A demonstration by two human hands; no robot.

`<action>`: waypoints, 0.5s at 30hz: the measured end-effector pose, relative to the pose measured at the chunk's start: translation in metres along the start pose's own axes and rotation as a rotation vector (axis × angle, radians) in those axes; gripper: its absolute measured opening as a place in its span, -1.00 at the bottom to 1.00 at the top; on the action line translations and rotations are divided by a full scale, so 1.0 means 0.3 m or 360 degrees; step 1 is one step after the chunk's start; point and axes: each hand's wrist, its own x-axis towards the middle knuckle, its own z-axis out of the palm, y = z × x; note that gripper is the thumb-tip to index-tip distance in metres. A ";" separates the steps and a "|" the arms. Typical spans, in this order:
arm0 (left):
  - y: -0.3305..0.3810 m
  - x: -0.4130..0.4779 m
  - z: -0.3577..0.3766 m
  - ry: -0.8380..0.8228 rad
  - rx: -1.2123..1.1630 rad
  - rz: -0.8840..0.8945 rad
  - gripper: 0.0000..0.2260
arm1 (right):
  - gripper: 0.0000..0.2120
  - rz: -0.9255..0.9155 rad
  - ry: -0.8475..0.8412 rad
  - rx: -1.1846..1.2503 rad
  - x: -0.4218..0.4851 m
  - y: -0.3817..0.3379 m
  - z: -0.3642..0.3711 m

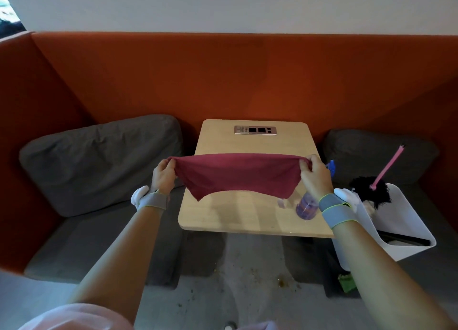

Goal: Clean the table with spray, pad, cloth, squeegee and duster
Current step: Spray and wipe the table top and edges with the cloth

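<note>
A dark red cloth (238, 176) hangs stretched out above the small wooden table (252, 141). My left hand (163, 173) grips its left top corner and my right hand (314, 173) grips its right top corner. A purple spray bottle (307, 207) with a blue trigger head (331, 167) stands on the table's near right part, partly behind my right wrist. A black duster (371, 191) with a pink handle (389, 167) sticks out of a white bin (406, 228) to the right of the table.
Grey seat cushions (99, 161) flank the table inside an orange booth wall (223, 76). A metal socket panel (255, 130) sits at the table's far end. A green item (347, 282) and crumbs lie on the grey floor (235, 280) below.
</note>
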 end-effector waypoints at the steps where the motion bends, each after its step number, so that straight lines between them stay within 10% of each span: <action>1: -0.003 0.001 0.011 -0.0003 -0.0079 -0.0030 -0.85 | -0.87 0.0023 0.0022 0.0043 -0.004 -0.004 0.005; 15: -0.003 -0.025 0.085 0.0484 0.0189 0.0084 -0.57 | -0.76 0.0094 0.0110 0.0051 -0.055 -0.028 0.028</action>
